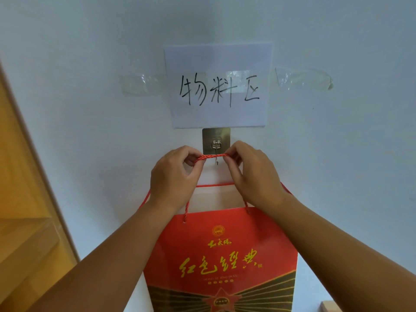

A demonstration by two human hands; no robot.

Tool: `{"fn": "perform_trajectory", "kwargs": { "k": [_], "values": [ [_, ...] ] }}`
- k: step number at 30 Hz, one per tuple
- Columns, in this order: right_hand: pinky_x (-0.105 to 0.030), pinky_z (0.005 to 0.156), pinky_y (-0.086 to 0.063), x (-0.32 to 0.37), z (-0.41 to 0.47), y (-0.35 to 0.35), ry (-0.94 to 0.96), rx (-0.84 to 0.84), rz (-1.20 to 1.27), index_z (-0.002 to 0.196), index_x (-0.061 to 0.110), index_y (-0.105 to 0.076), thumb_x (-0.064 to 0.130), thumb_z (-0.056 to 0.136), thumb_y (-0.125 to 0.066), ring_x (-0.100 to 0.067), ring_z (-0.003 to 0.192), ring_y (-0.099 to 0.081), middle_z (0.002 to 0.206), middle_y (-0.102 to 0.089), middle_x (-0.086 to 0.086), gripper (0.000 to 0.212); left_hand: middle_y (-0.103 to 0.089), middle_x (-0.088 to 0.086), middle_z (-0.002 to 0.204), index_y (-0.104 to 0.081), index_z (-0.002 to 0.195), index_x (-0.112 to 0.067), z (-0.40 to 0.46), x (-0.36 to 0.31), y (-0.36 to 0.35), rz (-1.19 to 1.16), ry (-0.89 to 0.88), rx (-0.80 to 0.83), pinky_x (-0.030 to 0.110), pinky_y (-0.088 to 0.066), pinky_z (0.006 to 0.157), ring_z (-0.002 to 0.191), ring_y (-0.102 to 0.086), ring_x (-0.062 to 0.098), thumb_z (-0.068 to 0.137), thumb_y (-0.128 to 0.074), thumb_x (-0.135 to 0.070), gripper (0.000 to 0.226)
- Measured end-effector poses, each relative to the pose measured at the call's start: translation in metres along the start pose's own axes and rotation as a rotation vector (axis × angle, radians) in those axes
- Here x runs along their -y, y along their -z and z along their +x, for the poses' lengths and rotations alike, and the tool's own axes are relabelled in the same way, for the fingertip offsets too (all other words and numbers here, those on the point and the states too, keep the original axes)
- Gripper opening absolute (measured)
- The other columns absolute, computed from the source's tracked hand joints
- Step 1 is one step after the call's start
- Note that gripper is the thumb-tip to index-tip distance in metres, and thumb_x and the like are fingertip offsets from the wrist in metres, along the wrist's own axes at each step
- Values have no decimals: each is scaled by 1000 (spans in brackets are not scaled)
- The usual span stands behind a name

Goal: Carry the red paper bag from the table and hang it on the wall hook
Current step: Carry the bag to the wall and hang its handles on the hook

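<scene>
The red paper bag [221, 255] with gold lettering hangs in front of the white wall, held up by its red cord handle [212, 157]. My left hand [172, 176] and my right hand [252, 174] each pinch that cord, stretching a short length of it level between them. The stretched cord lies right across the metal wall hook [216, 144], just above the hook's tip. The hook sits on a square steel adhesive plate. A second cord handle loops loose behind the bag, showing at both sides of my wrists.
A white paper sign [218, 86] with black handwritten characters is taped to the wall just above the hook. A wooden door frame [27, 188] runs down the left side. A small wooden corner [403, 306] shows at the bottom right.
</scene>
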State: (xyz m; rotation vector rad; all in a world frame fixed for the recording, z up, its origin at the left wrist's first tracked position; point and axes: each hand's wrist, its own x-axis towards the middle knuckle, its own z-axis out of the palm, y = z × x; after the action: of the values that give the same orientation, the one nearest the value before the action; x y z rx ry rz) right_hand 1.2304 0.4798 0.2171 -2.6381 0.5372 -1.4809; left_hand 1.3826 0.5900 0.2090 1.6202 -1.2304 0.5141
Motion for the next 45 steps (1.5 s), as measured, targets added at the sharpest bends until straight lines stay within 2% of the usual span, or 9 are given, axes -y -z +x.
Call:
{"fn": "perform_trajectory", "kwargs": {
  "k": [5, 16, 19, 24, 32, 36, 39, 42, 45],
  "values": [
    [-40, 70, -55, 2, 18, 4, -69, 13, 32, 92, 16, -62, 16, 94, -67, -19, 74, -61, 84, -68, 1, 5, -71, -12, 80, -74, 93, -30, 19, -4, 4, 7, 80, 14, 35, -58, 70, 77, -64, 9, 88, -73, -30, 5],
    [-41, 73, -57, 0, 23, 7, -169, 47, 38, 93, 17, -64, 18, 93, -69, -19, 78, -63, 86, -69, 0, 5, -72, -13, 83, -74, 94, -29, 21, -5, 0, 66, 99, 50, 35, -57, 69, 77, -63, 10, 88, -73, -33, 7],
    [-42, 73, -59, -4, 21, 6, -215, 52, 57, 92, 19, -63, 19, 91, -71, -18, 77, -64, 86, -69, 2, 8, -73, -11, 84, -74, 95, -28, 19, -6, -3, 80, 100, 53, 31, -54, 68, 78, -63, 12, 89, -73, -34, 9],
    [-46, 71, -59, -11, 12, 0, -280, 94, 67, 88, 19, -64, 18, 91, -71, -20, 73, -65, 83, -69, 1, 8, -74, -6, 90, -75, 99, -24, 9, -4, -16, 124, 125, 73, 17, -42, 61, 77, -62, 12, 90, -73, -33, 12],
    [-41, 70, -57, -16, 5, -10, -245, 182, -43, 90, 17, -65, 19, 94, -68, -23, 78, -65, 86, -71, -2, 5, -75, -3, 92, -74, 101, -21, -6, 7, -32, 126, 169, 86, 15, -41, 60, 75, -61, 10, 91, -73, -31, 14],
    [-36, 68, -53, -17, 1, -16, -258, 184, -21, 91, 17, -65, 23, 95, -66, -24, 78, -65, 86, -72, -3, 7, -73, -5, 89, -74, 100, -21, -9, 6, -34, 118, 183, 77, 16, -41, 58, 72, -60, 9, 91, -73, -32, 14],
    [-38, 67, -55, -16, -16, -25, -254, 172, 17, 95, 17, -63, 28, 98, -62, -23, 74, -65, 84, -72, -3, 11, -70, -7, 86, -72, 99, -21, -24, 10, -37, 131, 197, 107, 15, -37, 57, 71, -58, 8, 92, -70, -35, 15],
    [-38, 67, -54, -11, -39, -34, -235, 206, 6, 106, 16, -57, 28, 104, -53, -26, 77, -68, 90, -74, -6, 13, -72, -1, 94, -68, 105, -19, -48, 16, -44, 200, 165, 160, 16, -43, 61, 78, -62, 12, 97, -63, -32, 16],
    [-36, 65, -51, -11, -46, -37, -253, 209, 25, 114, 15, -53, 27, 106, -48, -27, 79, -68, 93, -73, -8, 16, -72, 2, 104, -65, 113, -18, -57, 14, -44, 256, 149, 145, 28, -56, 73, 89, -67, 17, 98, -61, -32, 21]
  ]
}}
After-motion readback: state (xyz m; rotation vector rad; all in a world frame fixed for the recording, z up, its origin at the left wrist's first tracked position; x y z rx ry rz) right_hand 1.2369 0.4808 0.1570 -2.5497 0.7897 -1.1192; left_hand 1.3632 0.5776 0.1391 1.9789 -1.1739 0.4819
